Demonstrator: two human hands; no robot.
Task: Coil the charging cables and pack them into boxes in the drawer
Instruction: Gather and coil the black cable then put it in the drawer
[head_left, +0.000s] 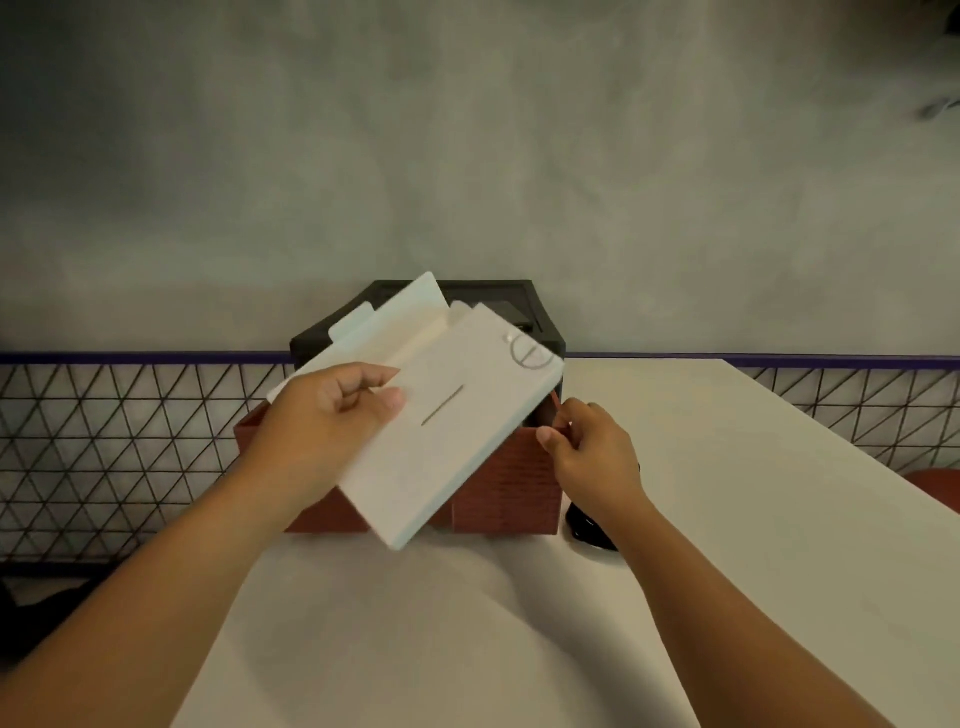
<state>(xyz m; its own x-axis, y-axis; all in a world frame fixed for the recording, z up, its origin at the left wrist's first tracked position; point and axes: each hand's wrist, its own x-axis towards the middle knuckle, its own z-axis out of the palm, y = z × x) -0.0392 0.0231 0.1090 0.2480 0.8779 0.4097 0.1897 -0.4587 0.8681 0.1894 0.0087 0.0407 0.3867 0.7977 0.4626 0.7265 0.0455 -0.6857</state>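
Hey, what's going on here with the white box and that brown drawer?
A person is working at a white table. The left hand grips a flat white box, its end flap open, tilted above the reddish-brown drawer. The right hand pinches the drawer's right rim. A black housing stands behind the drawer, and a dark coil, maybe a cable, lies on the table by the right wrist. Whether the box holds a cable cannot be seen.
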